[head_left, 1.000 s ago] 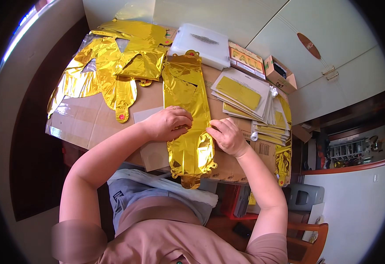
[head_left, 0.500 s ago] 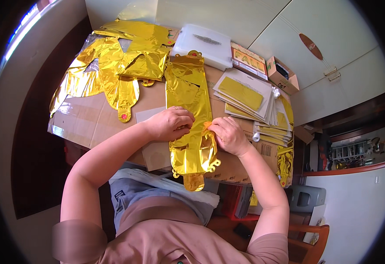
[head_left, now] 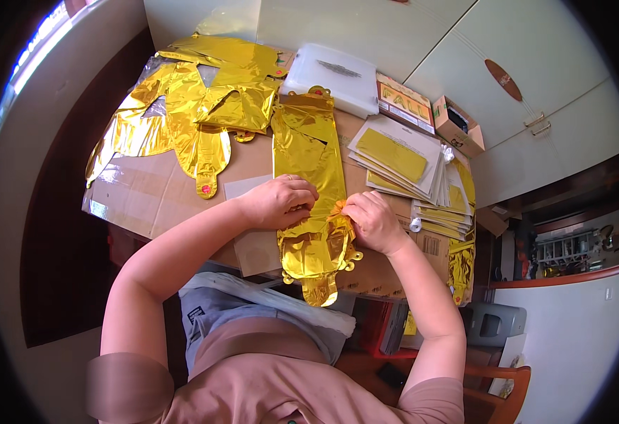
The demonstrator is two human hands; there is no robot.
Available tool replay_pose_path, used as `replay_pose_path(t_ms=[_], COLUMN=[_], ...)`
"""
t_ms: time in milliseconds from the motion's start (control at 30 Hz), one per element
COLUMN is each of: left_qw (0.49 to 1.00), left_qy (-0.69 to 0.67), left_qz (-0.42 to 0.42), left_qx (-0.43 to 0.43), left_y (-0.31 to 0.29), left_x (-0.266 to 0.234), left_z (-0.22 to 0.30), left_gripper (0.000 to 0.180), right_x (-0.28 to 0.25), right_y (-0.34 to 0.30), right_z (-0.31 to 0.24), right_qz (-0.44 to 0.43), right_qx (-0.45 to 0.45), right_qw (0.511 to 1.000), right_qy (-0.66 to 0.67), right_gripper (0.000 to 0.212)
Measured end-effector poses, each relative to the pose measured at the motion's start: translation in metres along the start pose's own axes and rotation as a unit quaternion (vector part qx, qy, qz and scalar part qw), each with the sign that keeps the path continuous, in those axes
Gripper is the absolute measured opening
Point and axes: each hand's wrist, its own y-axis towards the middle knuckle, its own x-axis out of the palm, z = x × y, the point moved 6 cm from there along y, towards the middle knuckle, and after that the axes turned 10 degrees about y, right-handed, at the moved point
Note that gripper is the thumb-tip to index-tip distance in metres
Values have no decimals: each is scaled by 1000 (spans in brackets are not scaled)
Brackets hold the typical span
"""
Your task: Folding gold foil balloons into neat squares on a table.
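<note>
A long, flat gold foil balloon [head_left: 308,152] lies lengthwise on the cardboard-covered table in front of me, its near part creased and its rounded tab hanging at the table's front edge. My left hand [head_left: 281,201] is closed at the foil's left edge, fingers curled with the tips partly hidden. On the opposite edge my right hand [head_left: 374,219] pinches the foil, which bunches up at the fingertips with an orange sheen. Small ring tabs [head_left: 352,261] stick out below my right hand. A pale card [head_left: 254,251] sits under my left wrist.
More gold foil balloons [head_left: 200,106] are spread at the back left. A white plastic box [head_left: 331,78], a printed box [head_left: 405,102] and an open carton [head_left: 458,126] line the back. Stacked envelopes with gold foil [head_left: 394,155] occupy the right side, beside a small white roll [head_left: 415,225].
The near part of the foil balloon is slightly more gathered and wrinkled between my hands. Both hands keep their places on its edges. The whole view has shifted a little.
</note>
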Motion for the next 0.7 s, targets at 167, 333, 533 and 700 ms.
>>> replay_pose_path(t_ms=[167,333,533,700], left_qw=[1000,999,885,983], left_qy=[-6,22,-371,-106], left_qz=[0,40,47,-59], left_qx=[-1,26,-277,-136], left_y=[0,-5,-30,-37], left_x=[1,-7,-28,-46], left_z=[-2,0,-11,29], left_gripper=[11,13,44,61], right_x=[1,1,5,4], right_y=[1,2,2,5], right_z=[4,16,26,27], right_qz=[-8,-29,-11,-33], right_qx=[27,57,113,129], right_qw=[999,994,973,968], right_qy=[25,86,200,214], right_gripper=[13,22,24,23])
